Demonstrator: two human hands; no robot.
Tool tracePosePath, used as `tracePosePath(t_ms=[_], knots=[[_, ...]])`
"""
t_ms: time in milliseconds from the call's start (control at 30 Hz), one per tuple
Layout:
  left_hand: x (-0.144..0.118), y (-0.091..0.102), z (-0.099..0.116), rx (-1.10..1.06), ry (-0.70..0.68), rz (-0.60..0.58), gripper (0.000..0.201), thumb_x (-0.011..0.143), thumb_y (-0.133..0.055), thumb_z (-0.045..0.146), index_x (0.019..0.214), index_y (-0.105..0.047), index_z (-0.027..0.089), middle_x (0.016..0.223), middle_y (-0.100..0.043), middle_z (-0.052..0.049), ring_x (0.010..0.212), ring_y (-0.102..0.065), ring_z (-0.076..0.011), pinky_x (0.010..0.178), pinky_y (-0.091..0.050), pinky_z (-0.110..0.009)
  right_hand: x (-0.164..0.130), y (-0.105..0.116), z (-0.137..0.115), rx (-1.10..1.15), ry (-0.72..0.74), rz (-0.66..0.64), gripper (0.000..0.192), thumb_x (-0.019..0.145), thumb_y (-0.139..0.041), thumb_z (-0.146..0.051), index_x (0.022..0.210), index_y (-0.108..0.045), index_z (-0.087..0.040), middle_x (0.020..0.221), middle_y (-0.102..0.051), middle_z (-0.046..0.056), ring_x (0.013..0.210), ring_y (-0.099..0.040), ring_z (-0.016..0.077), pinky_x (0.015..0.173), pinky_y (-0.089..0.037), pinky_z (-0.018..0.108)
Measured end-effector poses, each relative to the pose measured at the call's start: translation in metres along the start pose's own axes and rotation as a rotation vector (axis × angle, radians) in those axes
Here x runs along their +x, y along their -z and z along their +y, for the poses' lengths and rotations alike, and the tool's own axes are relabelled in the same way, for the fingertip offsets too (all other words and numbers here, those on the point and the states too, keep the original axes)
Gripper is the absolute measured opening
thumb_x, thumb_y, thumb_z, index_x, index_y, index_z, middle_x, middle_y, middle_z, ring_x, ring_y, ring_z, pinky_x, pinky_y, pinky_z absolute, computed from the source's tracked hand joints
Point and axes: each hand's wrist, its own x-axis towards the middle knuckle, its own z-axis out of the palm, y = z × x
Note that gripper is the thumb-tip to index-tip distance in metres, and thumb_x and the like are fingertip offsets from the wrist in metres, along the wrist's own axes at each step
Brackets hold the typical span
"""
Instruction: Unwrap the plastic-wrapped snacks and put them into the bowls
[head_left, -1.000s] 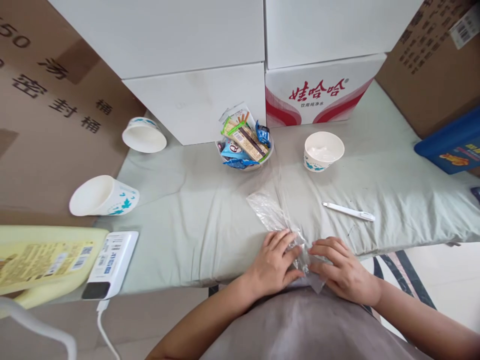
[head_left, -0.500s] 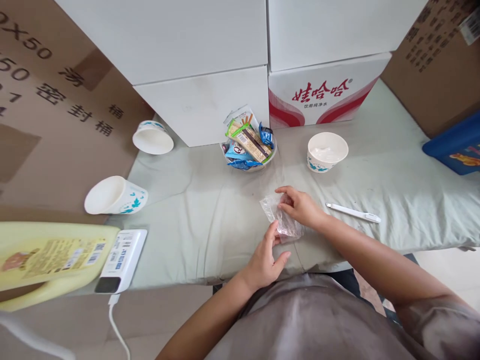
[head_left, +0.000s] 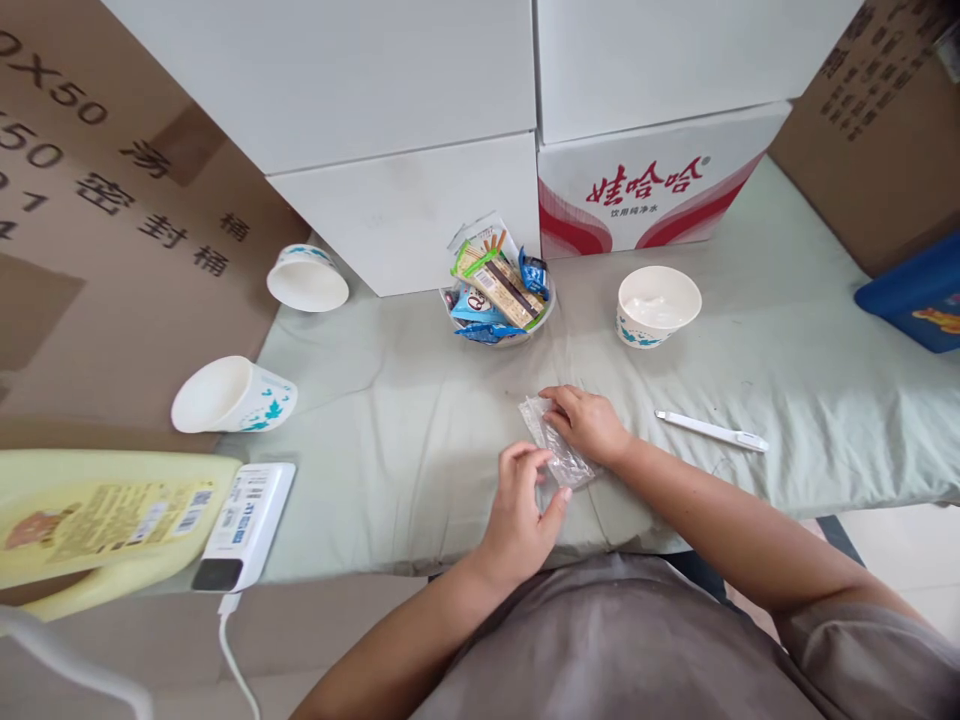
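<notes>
A crinkled, folded clear plastic bag (head_left: 564, 458) lies on the cloth-covered table near its front edge. My right hand (head_left: 589, 425) is on its upper right part, fingers bent over the plastic and pressing it against the cloth. At the bag's lower left is my left hand (head_left: 521, 510), its fingers curved and its thumb spread away from them. The left fingertips come close to the bag's edge; whether they touch it I cannot tell. To the right of my right forearm lies a white utility knife (head_left: 711, 431).
A bowl of wrapped snacks (head_left: 499, 290) stands before white boxes (head_left: 405, 215). A paper bowl (head_left: 658, 308) with clear plastic inside is at the right. Two tipped paper bowls (head_left: 270, 398) (head_left: 307, 278), a power bank (head_left: 246, 525) and a yellow jug (head_left: 112, 510) are left.
My right hand has settled flatter onto the bag, which is now narrower and more folded. My left hand has drawn slightly left, its fingers lifted off the bag's edge.
</notes>
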Motion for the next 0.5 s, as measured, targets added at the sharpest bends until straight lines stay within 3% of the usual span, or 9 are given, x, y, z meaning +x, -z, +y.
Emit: tracePosePath(t_ms=[67,133,200,267,367,500], knots=[[0.017,0.009,-0.001,0.169,-0.139,0.032,0.026,0.089,-0.055,0.021,0.115,-0.053,0.019,0.113,-0.053,-0.012,0.103,-0.056,-0.0226,0.085,-0.055,-0.041,0.0,0.0,-0.001,-0.018,0.005,-0.002,0.031,0.092,-0.053,-0.023,0.122,-0.058,-0.02,0.11,-0.069,0.007,0.092,-0.067,0.02,0.075,-0.049,0.03],[0.036,0.015,-0.006,0.301,-0.323,-0.043,0.013,0.091,-0.052,0.02,0.101,-0.059,0.018,0.104,-0.06,-0.009,0.105,-0.055,-0.0239,0.089,-0.051,-0.042,0.0,0.001,-0.004,-0.034,0.002,-0.006,0.031,0.093,-0.051,-0.023,0.123,-0.058,-0.02,0.109,-0.069,0.007,0.091,-0.067,0.0201,0.075,-0.049,0.029],[0.053,0.016,-0.014,0.435,-0.445,-0.15,0.014,0.092,-0.05,0.022,0.088,-0.062,0.018,0.096,-0.064,-0.008,0.103,-0.057,-0.0251,0.087,-0.049,-0.042,-0.001,0.002,-0.006,-0.052,0.005,-0.018,0.032,0.094,-0.049,-0.023,0.125,-0.057,-0.019,0.109,-0.069,0.008,0.091,-0.066,0.0202,0.075,-0.048,0.029],[0.064,0.013,-0.024,0.559,-0.465,-0.219,0.018,0.092,-0.05,0.023,0.082,-0.064,0.017,0.09,-0.065,-0.008,0.098,-0.058,-0.0255,0.082,-0.049,-0.041,-0.002,0.003,-0.007,-0.084,0.01,-0.032,0.033,0.096,-0.046,-0.025,0.127,-0.056,-0.019,0.109,-0.068,0.009,0.09,-0.066,0.0203,0.073,-0.048,0.029],[0.069,0.007,-0.035,0.61,-0.402,-0.232,0.017,0.09,-0.052,0.022,0.081,-0.065,0.017,0.087,-0.063,-0.009,0.09,-0.058,-0.0245,0.079,-0.049,-0.039,0.0,0.005,-0.002,-0.151,0.006,-0.025,0.034,0.098,-0.041,-0.027,0.128,-0.056,-0.02,0.107,-0.065,0.01,0.088,-0.064,0.0212,0.071,-0.047,0.03],[0.067,0.005,-0.042,0.534,-0.356,-0.21,0.017,0.088,-0.055,0.022,0.097,-0.067,0.015,0.105,-0.064,-0.011,0.098,-0.055,-0.0253,0.087,-0.049,-0.039,0.005,0.017,0.011,-0.235,-0.069,0.158,0.033,0.095,-0.045,-0.026,0.122,-0.06,-0.014,0.11,-0.061,0.015,0.098,-0.058,0.0275,0.082,-0.047,0.037]])
